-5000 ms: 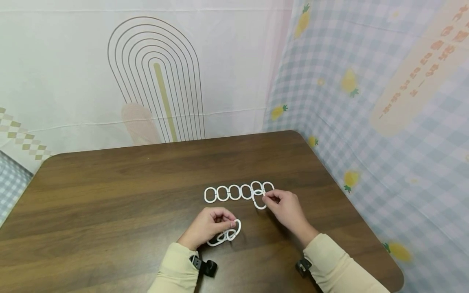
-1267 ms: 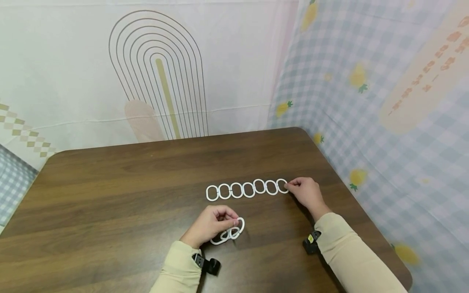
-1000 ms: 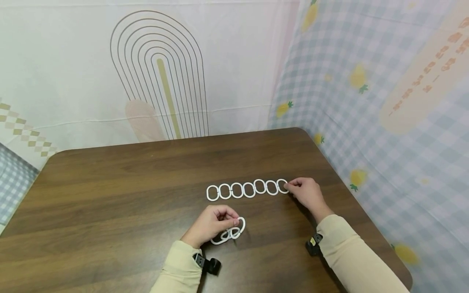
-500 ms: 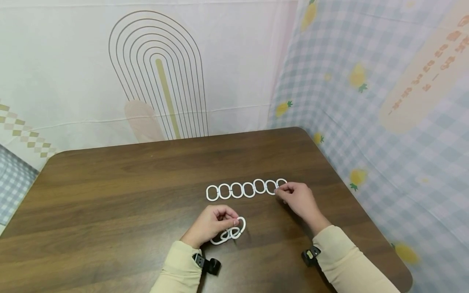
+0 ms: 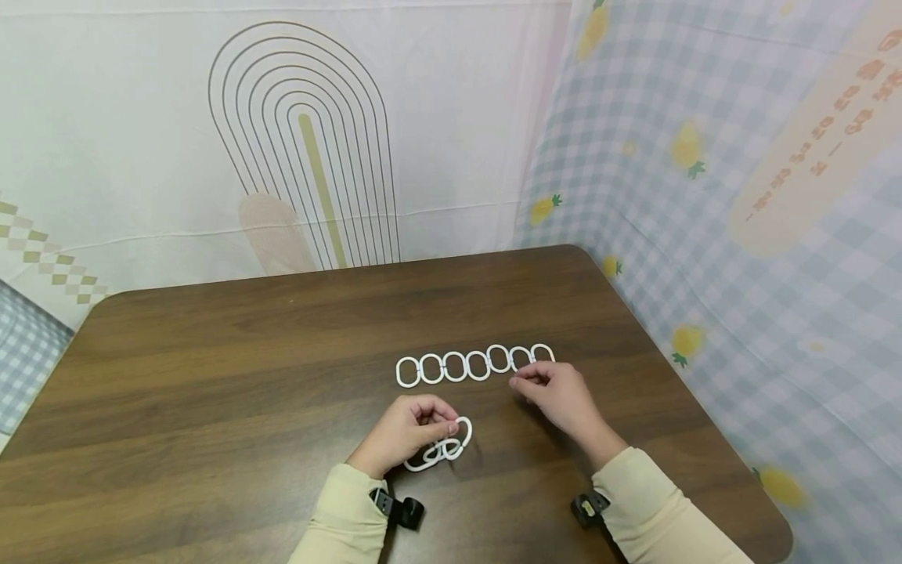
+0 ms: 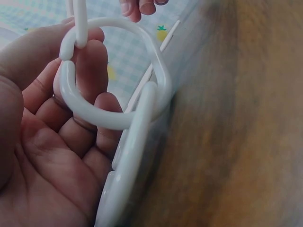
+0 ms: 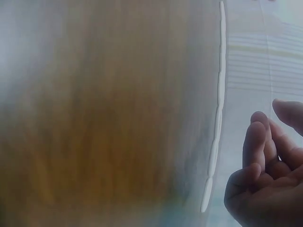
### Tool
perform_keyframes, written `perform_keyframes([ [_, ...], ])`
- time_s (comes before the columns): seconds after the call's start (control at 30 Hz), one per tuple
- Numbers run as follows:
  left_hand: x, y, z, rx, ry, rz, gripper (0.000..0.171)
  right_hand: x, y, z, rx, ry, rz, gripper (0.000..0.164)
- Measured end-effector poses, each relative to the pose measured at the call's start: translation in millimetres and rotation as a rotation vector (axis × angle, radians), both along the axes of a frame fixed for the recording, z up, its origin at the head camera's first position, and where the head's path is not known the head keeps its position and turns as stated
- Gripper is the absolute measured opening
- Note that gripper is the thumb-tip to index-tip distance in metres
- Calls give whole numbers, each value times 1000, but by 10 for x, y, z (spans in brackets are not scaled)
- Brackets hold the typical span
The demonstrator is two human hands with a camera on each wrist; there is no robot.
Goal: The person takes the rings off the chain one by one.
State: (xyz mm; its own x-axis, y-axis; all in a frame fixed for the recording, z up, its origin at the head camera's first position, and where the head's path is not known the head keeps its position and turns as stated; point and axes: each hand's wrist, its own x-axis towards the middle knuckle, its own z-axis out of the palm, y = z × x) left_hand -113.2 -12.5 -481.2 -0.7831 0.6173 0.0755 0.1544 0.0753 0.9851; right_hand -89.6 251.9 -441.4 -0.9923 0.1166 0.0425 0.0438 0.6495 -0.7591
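In the head view my left hand (image 5: 407,431) holds a short chain of white plastic oval rings (image 5: 469,432) between thumb and fingers, low over the table. Up close in the left wrist view, the split ring (image 6: 163,78) shows a gap in its side, and another link (image 6: 125,165) hangs through it. A row of several similar white rings (image 5: 398,372) lies flat, side by side, beyond my hands. My right hand (image 5: 560,395) hovers at the near side of the row's right end, partly covering those rings. In the right wrist view its fingers (image 7: 255,142) are loosely bent with nothing between them.
The brown wooden table (image 5: 247,376) reaches back to a white patterned cloth (image 5: 141,157). A checked cloth (image 5: 705,274) hangs along its right edge. Black wrist cameras are strapped over both sleeves.
Five seconds ago my right hand held a ring over the row. That ring then lay at the row's right end, and the hand let go, moving left and nearer. The left hand has hardly moved.
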Motion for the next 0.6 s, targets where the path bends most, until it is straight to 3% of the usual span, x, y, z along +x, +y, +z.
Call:
perform_keyframes([
  [0.37, 1, 5, 16, 23, -3, 18, 14, 129, -213, -63, -171, -51, 103, 11],
  [0.6, -3, 10, 25, 26, -2, 43, 14, 204, -327, -99, -155, -73, 218, 16],
])
